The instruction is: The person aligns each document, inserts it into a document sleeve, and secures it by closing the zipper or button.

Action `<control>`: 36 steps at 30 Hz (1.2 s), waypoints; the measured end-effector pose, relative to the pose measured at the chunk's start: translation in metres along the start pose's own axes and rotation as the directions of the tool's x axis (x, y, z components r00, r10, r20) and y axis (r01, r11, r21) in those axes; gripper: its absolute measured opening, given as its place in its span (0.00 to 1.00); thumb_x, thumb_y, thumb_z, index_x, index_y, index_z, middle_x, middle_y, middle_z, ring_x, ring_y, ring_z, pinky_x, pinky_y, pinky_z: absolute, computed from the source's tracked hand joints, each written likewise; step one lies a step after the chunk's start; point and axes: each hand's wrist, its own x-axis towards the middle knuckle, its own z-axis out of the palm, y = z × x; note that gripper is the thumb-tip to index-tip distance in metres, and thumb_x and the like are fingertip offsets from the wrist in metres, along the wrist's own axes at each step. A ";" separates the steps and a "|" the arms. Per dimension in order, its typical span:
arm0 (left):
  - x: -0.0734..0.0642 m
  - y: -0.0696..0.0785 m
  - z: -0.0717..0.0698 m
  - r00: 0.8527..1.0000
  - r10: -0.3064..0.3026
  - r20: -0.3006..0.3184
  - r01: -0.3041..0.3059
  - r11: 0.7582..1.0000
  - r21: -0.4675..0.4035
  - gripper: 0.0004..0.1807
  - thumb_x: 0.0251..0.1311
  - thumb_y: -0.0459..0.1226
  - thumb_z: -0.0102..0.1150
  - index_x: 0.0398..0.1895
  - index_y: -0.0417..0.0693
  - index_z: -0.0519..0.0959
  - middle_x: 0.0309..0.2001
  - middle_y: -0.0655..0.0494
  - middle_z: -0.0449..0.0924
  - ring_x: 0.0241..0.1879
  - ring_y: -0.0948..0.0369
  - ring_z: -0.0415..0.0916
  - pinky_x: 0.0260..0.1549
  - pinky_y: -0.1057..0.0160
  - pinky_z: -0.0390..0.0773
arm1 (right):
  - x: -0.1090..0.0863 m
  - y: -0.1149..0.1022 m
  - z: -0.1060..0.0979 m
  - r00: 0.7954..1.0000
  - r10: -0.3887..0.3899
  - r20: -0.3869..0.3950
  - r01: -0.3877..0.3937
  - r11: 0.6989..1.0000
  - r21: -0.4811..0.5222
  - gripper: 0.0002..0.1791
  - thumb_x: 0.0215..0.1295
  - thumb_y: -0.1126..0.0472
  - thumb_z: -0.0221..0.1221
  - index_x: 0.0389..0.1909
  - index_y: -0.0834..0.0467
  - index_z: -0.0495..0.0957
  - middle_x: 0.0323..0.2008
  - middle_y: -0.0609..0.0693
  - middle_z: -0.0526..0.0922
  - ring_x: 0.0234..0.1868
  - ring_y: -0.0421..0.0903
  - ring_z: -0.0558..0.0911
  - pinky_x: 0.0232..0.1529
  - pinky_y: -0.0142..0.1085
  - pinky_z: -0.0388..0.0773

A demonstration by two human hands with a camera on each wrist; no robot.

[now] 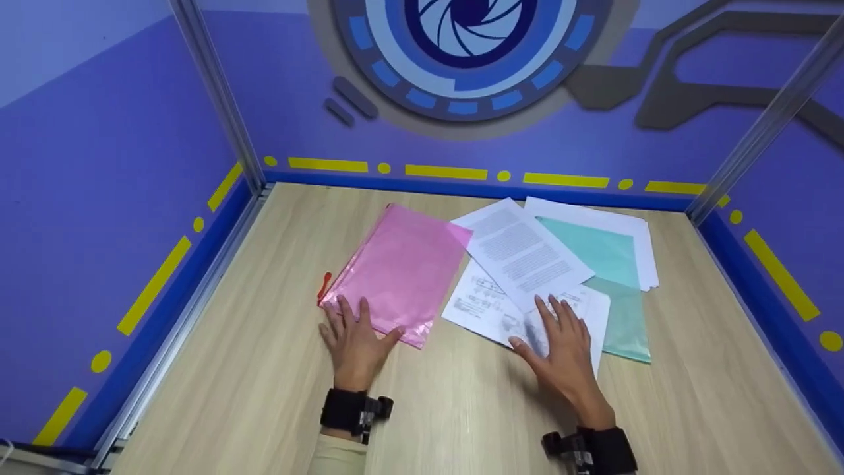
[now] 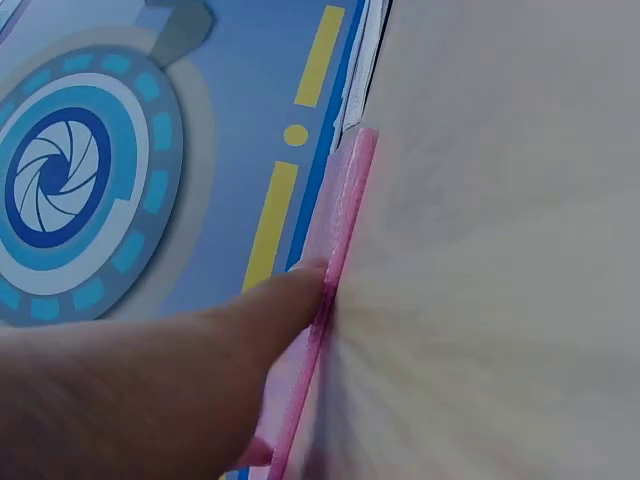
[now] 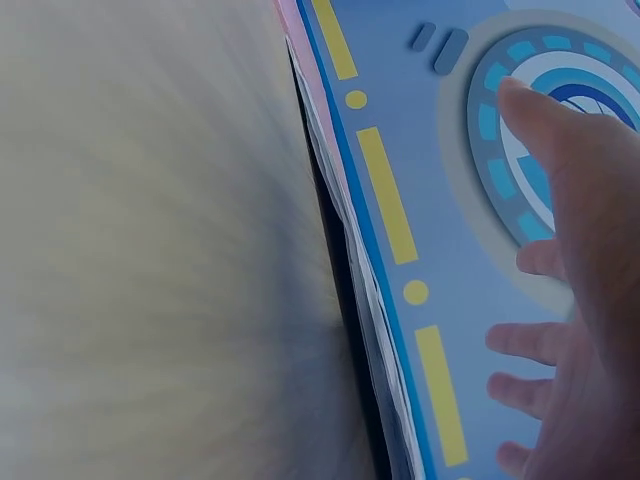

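Note:
A pink translucent zip folder (image 1: 402,264) lies flat, with a red pull tab (image 1: 324,286) at its left corner. My left hand (image 1: 356,346) rests on its near edge, fingers spread; in the left wrist view the thumb touches the folder's rim. Over the loose sheets hovers my right hand (image 1: 560,343), fingers apart and holding nothing; the right wrist view shows a gap above the paper. Beneath it is a sheet with line drawings (image 1: 478,297), partly covered by a tilted sheet of printed text (image 1: 521,251). A green translucent folder (image 1: 626,316) lies partly under these papers.
More white sheets (image 1: 593,214) stick out behind the green folder at the back right. The wooden tabletop (image 1: 448,422) is bounded by a blue-purple back wall (image 1: 283,99) and side walls, with metal posts (image 1: 221,92) at the corners.

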 end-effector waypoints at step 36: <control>0.014 -0.009 -0.016 0.908 -0.151 -0.390 0.007 0.938 -0.346 0.11 0.73 0.31 0.59 0.54 0.40 0.74 0.35 0.36 0.86 0.32 0.38 0.85 0.27 0.40 0.79 | 0.001 0.001 -0.004 0.995 0.035 -0.090 -0.032 0.999 0.036 0.40 0.66 0.53 0.73 0.75 0.62 0.71 0.66 0.68 0.76 0.71 0.70 0.69 0.69 0.66 0.61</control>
